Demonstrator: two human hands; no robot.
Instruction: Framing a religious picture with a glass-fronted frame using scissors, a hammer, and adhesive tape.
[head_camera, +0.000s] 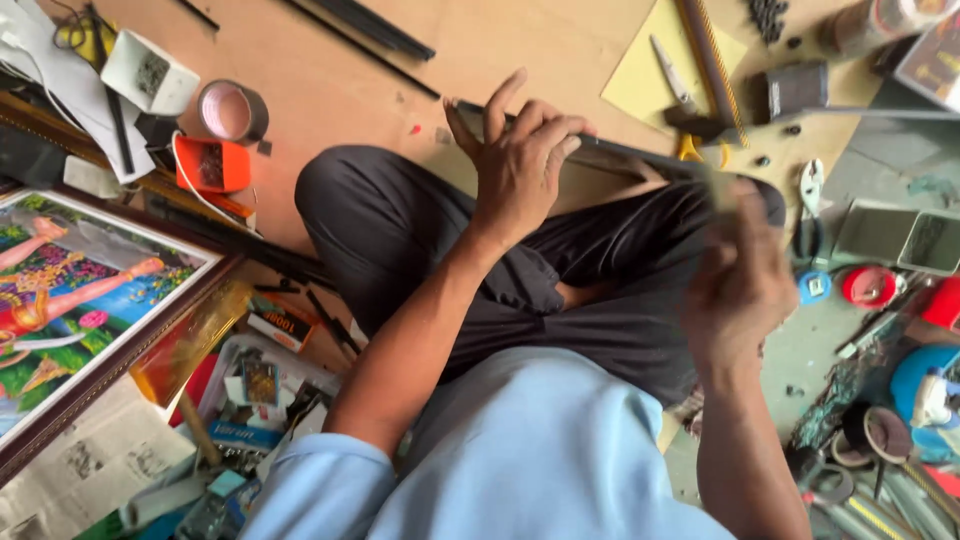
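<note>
Left hand (520, 165) grips dark strip (640, 155); right hand (740, 280) at its end.

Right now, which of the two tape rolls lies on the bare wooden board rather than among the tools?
The pinkish-cored tape roll at upper left, beside the orange box. The darker roll sits at lower right among tools.

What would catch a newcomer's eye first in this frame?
Centre frame, the left hand grips a long dark frame strip held across the person's lap, while the blurred right hand is at its other end. At far left lies a brightly coloured framed picture, with a roll of tape and an orange box on the brown board above it.
</note>
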